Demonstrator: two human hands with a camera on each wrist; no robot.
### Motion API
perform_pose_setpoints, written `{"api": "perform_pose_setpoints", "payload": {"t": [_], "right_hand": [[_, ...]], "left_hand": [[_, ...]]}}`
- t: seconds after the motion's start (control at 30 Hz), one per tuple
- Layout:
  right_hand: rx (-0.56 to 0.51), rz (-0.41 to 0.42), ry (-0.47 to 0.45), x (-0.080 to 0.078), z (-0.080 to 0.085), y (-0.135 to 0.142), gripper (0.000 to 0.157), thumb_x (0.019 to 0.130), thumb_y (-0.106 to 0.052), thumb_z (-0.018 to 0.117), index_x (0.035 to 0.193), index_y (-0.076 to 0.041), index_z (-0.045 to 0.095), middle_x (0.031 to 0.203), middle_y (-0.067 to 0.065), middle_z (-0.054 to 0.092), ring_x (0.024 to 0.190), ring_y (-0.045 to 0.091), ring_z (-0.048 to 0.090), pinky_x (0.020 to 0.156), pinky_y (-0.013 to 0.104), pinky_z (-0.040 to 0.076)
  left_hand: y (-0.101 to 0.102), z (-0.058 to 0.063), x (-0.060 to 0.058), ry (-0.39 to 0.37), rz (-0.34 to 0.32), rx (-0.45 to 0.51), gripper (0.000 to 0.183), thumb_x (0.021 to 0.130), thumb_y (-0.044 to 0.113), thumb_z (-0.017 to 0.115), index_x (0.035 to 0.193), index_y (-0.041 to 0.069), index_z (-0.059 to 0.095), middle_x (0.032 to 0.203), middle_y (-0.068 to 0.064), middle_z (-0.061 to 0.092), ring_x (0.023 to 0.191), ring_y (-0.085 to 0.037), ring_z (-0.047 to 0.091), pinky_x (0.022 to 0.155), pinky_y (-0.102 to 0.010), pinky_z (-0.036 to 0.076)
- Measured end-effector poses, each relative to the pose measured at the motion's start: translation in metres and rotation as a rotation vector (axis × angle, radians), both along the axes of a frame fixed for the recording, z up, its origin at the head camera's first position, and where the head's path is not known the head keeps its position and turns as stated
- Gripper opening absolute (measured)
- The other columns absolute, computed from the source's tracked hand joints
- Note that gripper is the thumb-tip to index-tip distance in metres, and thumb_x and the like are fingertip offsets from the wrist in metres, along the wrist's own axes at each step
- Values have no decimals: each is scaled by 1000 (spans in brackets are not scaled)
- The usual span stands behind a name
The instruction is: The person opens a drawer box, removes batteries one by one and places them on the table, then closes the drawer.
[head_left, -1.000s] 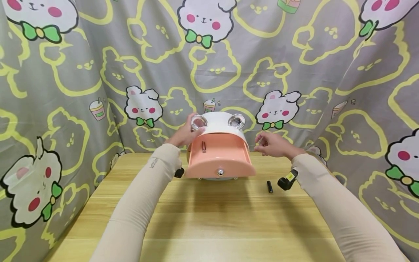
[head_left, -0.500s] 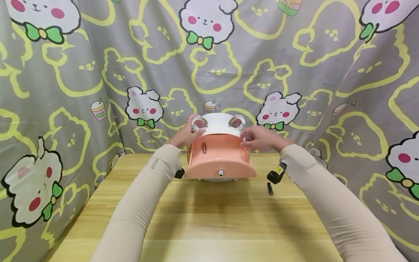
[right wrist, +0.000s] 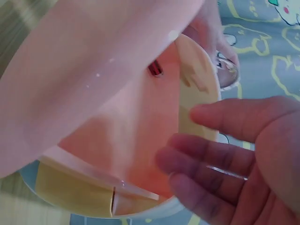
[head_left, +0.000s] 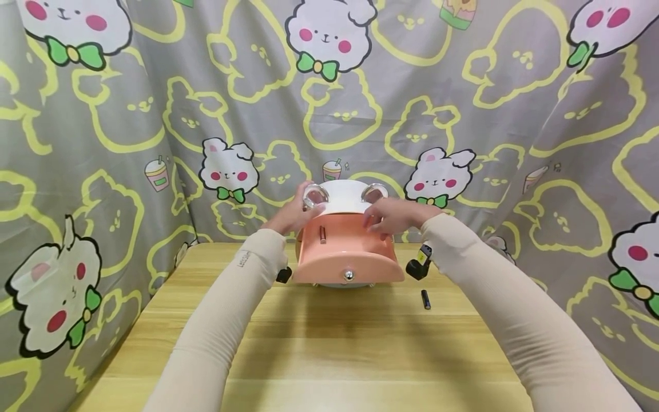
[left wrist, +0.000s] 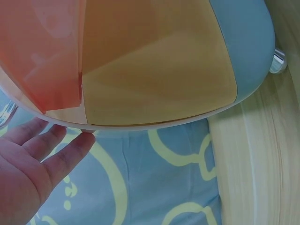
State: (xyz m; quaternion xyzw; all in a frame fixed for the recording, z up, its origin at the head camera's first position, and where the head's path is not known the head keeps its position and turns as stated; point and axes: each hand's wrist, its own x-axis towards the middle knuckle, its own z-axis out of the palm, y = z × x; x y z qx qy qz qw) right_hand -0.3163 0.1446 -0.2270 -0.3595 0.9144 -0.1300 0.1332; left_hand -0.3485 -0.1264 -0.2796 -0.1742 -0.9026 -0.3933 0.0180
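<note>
A bear-shaped cabinet with a white top [head_left: 346, 194] and clear ears stands at the far side of the table. Its pink drawer [head_left: 348, 269] is pulled out, and a small reddish-brown tube [head_left: 322, 234] lies inside on the left. My left hand [head_left: 296, 212] rests against the cabinet's left side, its thumb near the left ear; in the left wrist view, straight fingers [left wrist: 70, 154] touch the casing's rim. Over the drawer's right part is my right hand [head_left: 393, 214]. In the right wrist view its fingers [right wrist: 211, 154] are loosely bent, with nothing between them.
A small dark tube [head_left: 425, 299] lies on the wooden table [head_left: 329, 349], right of the cabinet. Patterned curtain [head_left: 345, 126] hangs close behind and at both sides. The drawer front juts out toward me.
My right hand has moved left from beside the cabinet to over the open drawer. The left hand stays at the cabinet's side. The tube in the drawer has kept its place.
</note>
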Motion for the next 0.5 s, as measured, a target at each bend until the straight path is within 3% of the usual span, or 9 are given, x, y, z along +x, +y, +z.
{"api": "perform_pose_setpoints", "payload": {"t": [0.23,0.5], "right_hand": [[128,32,-78,-4,5,-17,29,96,-3,55,125,0,60,105,13,66,77,18,67,69,30,55],[262,75,-138,-16,2,-33,39,95,-2,52,133,-8,56,99,8,64,80,16,63,75,28,51]], "left_hand": [[-1,-1,-3,11,8,-5,83,93,50,58,153,28,5,134,-29,46,118,-44,50,102,-56,36],[-2,-4,-2,37,5,-29,82,93,49,58,153,27,5,137,-30,44,120,-44,49,103,-55,35]]}}
